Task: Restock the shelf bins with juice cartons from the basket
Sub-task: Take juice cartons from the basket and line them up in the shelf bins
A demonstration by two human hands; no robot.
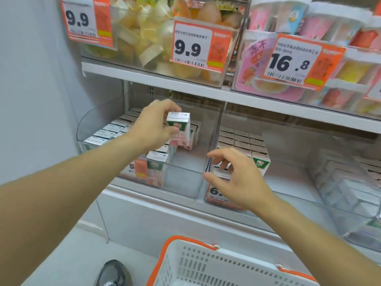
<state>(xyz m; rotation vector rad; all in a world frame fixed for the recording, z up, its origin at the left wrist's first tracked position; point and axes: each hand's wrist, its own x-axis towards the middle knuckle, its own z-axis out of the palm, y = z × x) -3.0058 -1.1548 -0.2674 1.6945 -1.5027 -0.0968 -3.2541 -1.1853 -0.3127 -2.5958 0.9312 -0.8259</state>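
One carton (179, 129) pinched in your left hand (153, 129), hovering over the left bin (185, 182). Right hand (235, 178) loose-fingered, holding nothing, at the divider. Set the carton upright in the bare front gap, flush against the row. Basket (206, 263) waits below.

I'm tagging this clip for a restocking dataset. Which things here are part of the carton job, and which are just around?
Part of the job:
left hand gripping a juice carton
right hand over the second bin's cartons
left clear bin
white basket

Just around:
price tags
jelly cups above
pink pouches
grey shoe
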